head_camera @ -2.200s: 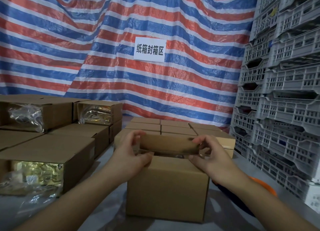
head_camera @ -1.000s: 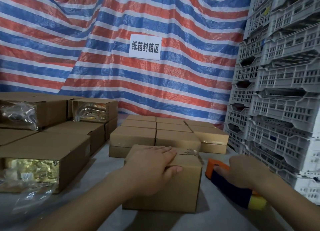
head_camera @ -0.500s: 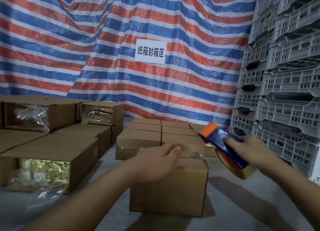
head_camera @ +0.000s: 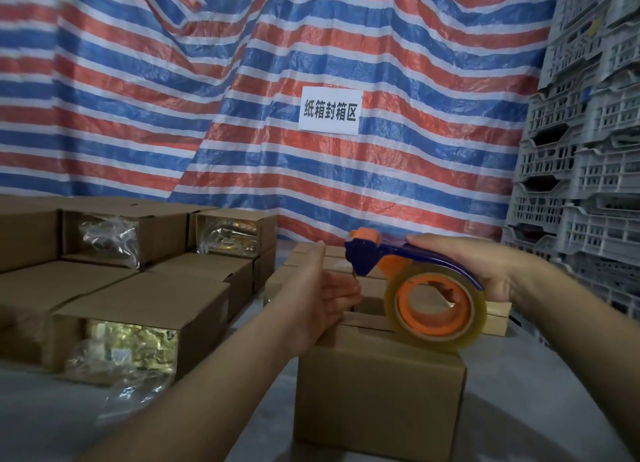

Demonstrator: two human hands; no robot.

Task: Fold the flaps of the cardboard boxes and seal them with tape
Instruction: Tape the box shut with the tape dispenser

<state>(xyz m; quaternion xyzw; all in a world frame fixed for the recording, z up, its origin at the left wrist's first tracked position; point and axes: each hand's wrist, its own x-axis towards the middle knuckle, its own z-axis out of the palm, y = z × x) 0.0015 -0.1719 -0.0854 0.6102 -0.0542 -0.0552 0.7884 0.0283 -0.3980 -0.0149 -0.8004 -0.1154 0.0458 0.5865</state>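
A closed cardboard box [head_camera: 379, 389] stands on the grey tabletop [head_camera: 519, 409] in the near centre, its top flaps folded down with the seam between them showing as a dark line. The right hand [head_camera: 485, 267] grips the blue handle of a tape dispenser [head_camera: 408, 274], its fingers curled over the top of the handle, and holds the tool just above the box top so that the roll of clear tape [head_camera: 436, 309] on its orange core hangs at the box's far right edge; whether the roll touches the cardboard cannot be told. The left hand [head_camera: 325, 295] is at the box's left top edge with the palm turned toward the dispenser, its fingers straight and pressed together, their tips reaching to just beside the dispenser's blue nose. Farther back, behind the hands, lies a group of sealed flat boxes [head_camera: 301, 264]. To the left are stacked open boxes [head_camera: 138, 309] turned on their sides, showing gold packets in clear plastic wrap. A red, white and blue striped tarpaulin [head_camera: 242, 98] hangs across the far side, bearing a white paper sign [head_camera: 329, 114] with black Chinese characters. Grey plastic crates [head_camera: 581, 150] are stacked high on the right.
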